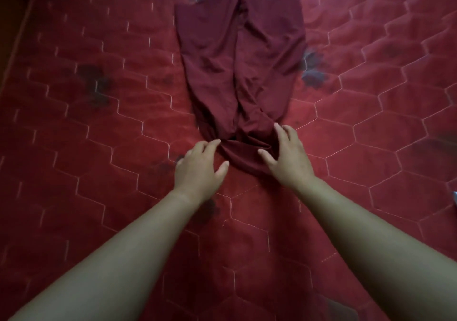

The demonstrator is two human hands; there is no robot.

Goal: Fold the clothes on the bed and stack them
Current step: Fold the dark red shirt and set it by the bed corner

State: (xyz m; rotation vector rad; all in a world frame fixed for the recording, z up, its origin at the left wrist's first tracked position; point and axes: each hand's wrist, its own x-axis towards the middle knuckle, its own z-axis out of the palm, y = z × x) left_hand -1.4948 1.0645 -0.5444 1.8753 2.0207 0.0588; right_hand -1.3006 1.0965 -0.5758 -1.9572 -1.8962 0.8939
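Left hand point(200, 165): fingers spread, tips touching the bunched 6 o'clock end of the maroon garment point(237, 61). Garment lies lengthwise on the red quilted bedspread point(86, 123), running to 12 o'clock. Right hand point(286, 155): spread, resting on the same end. No pinch. Likely fold start; next, grip that end and carry it toward 12.

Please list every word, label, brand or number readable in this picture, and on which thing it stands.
None: no text is readable. The dark maroon cloth garment shows no label or print; the red quilted bedcover with hexagon stitching bears only stitch lines and dark blotches.
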